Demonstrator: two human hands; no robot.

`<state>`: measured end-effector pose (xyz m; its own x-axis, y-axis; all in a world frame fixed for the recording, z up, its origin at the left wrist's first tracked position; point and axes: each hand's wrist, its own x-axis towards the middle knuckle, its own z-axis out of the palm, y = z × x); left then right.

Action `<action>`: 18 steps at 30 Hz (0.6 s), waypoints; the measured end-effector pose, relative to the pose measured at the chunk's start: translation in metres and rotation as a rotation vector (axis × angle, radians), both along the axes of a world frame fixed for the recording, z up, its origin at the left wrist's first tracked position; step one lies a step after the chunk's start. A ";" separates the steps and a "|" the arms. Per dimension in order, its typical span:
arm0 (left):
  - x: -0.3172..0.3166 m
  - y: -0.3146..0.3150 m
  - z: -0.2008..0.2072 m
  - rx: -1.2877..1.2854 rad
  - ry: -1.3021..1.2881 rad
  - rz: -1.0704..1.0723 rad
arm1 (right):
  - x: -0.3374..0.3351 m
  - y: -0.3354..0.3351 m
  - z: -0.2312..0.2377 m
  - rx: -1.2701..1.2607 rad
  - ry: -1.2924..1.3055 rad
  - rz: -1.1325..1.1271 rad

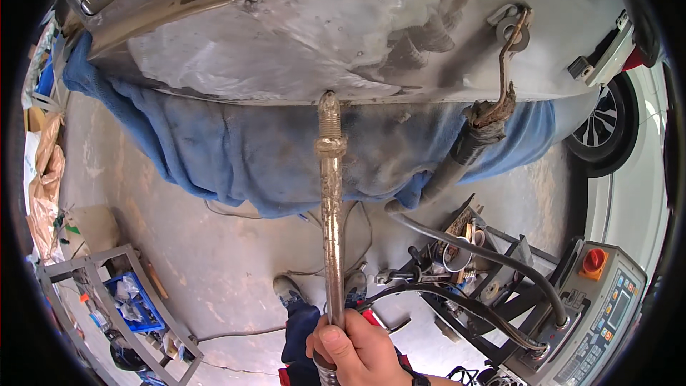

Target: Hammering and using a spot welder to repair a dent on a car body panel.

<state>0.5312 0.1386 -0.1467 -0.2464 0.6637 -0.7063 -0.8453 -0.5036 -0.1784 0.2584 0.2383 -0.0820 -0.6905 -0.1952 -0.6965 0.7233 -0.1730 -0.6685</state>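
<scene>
My right hand (363,352) is closed around the lower end of a dent puller (331,221), a long worn metal rod with a nut and a threaded section near its top. Its rounded tip meets the lower edge of a bare, sanded car body panel (229,50), or lies just in front of it. To the right, a copper-coloured rod (504,64) hooks to a washer (512,33) on the panel. That rod comes from a dark taped handle (457,161) with a thick cable. My left hand is out of view.
Blue cloth (271,150) hangs under the panel. At lower right stands a grey control unit (600,314) with a red-orange switch, beside a tool cart (493,286). A shelf frame (136,257) holding a blue bin (139,304) is at lower left. Cables (243,332) cross the floor.
</scene>
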 end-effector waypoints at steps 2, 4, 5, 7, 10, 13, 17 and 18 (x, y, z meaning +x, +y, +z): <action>0.001 0.000 0.000 0.002 0.007 -0.005 | -0.002 0.002 0.002 -0.025 -0.009 0.016; 0.000 0.000 0.001 0.000 0.012 -0.008 | -0.011 0.001 0.010 0.111 0.243 0.052; 0.000 0.000 0.001 -0.001 0.015 -0.008 | -0.012 0.002 0.010 0.109 0.243 0.051; 0.000 -0.001 0.000 -0.002 0.021 -0.012 | -0.014 0.002 0.008 0.096 0.264 0.057; 0.000 -0.001 -0.002 0.000 0.031 -0.010 | -0.031 0.003 0.010 0.086 0.228 0.040; 0.002 -0.001 0.001 0.008 0.041 -0.009 | -0.006 0.006 0.010 0.087 0.007 0.162; -0.001 -0.007 0.005 -0.029 0.072 0.021 | -0.008 0.007 -0.025 -0.830 -0.049 -0.082; -0.006 -0.005 -0.001 -0.004 0.084 0.008 | -0.005 0.009 -0.045 -1.114 -0.126 -0.116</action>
<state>0.5248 0.1337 -0.1474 -0.3101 0.6590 -0.6852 -0.8534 -0.5105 -0.1047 0.2534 0.2475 -0.1272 -0.6818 -0.6909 -0.2405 0.7156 -0.6982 -0.0226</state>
